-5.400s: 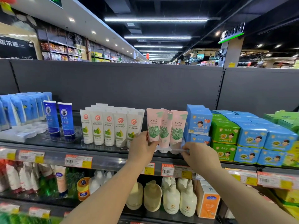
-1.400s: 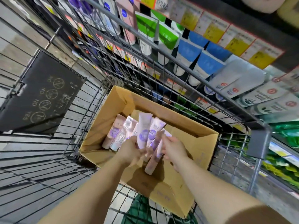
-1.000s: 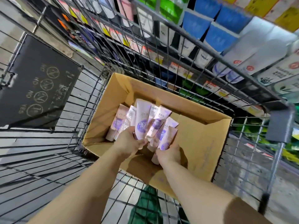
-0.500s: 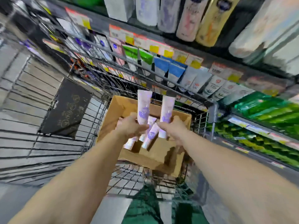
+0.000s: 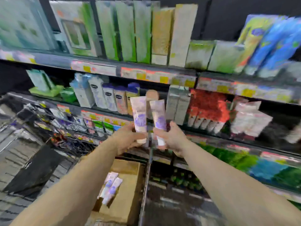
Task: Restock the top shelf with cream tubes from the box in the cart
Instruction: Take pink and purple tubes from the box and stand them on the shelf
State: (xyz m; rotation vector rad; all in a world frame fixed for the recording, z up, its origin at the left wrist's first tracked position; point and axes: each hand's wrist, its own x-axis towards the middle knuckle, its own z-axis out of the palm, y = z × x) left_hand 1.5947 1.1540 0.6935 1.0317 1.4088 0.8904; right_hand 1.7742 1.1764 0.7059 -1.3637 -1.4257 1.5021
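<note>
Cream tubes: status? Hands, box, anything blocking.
Left hand and right hand each grip an upright cream tube. More tubes lie in the box. Blurred frame, no blocker visible.

The frame is heavily motion-blurred with blocky compression smear; printed labels are illegible throughout. Sharpness is best at the left hand (image 5: 128, 137) and right hand (image 5: 171, 137). Blur is strongest on the shelves (image 5: 156, 71) above and right of the hands. Lighting is even and moderately bright on the products; recesses behind them are dark. Wide-angle distortion bends lines toward the edges.
</note>
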